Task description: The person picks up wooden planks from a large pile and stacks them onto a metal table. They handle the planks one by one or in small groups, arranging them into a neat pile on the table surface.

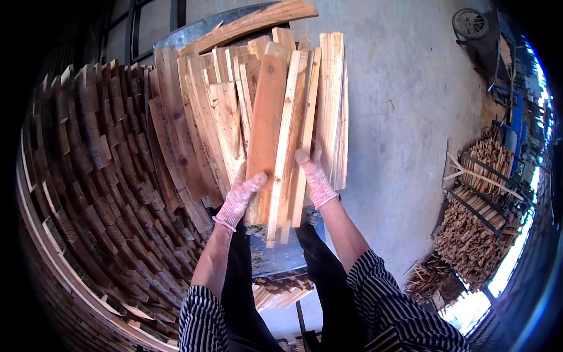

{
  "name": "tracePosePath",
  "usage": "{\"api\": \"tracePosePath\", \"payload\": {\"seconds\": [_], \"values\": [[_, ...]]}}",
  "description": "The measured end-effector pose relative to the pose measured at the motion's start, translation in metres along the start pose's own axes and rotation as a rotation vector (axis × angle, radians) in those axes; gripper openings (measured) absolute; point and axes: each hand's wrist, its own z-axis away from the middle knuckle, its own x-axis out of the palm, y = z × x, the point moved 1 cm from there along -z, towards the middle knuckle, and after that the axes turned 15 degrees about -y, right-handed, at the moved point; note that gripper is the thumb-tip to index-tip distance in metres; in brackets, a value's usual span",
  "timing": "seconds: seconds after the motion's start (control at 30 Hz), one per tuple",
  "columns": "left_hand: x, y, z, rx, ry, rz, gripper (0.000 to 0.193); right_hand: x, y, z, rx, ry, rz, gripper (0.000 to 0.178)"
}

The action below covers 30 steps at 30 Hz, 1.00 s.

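My left hand (241, 193), in a pink-and-white knit glove, grips the lower left edge of a bunch of thin wooden slats (280, 135). My right hand (315, 176), gloved the same way, clasps the right side of that bunch. The slats stand roughly upright and fan out above both hands; a reddish board is at the front. More loose slats (202, 129) lean in a heap to the left of it, resting on a grey metal cart (275, 258) whose edge shows below my hands.
A large curved stack of dark wooden boards (99, 176) fills the left side. Grey concrete floor (399, 117) lies to the right. Bundles of thin sticks on racks (478, 223) stand at the right edge, and a wheeled barrow (478, 29) is at the top right.
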Motion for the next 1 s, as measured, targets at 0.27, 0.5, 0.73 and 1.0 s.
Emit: {"api": "tracePosePath", "payload": {"seconds": [0.27,0.5,0.73,1.0], "values": [[0.079,0.034,0.122,-0.096,-0.137,0.022,0.069,0.064,-0.111,0.132,0.42,-0.195,-0.031,0.081],[0.186,0.022,0.276,-0.266,0.266,0.435,0.049,0.11,-0.17,0.259,0.535,-0.313,0.227,0.075],[0.172,0.053,0.306,-0.183,0.102,0.602,0.057,0.17,-0.218,0.241,0.666,-0.607,0.067,0.068],[0.08,0.01,0.229,-0.004,0.245,0.623,0.021,0.192,-0.174,0.181,0.733,-0.647,0.211,0.061]]}}
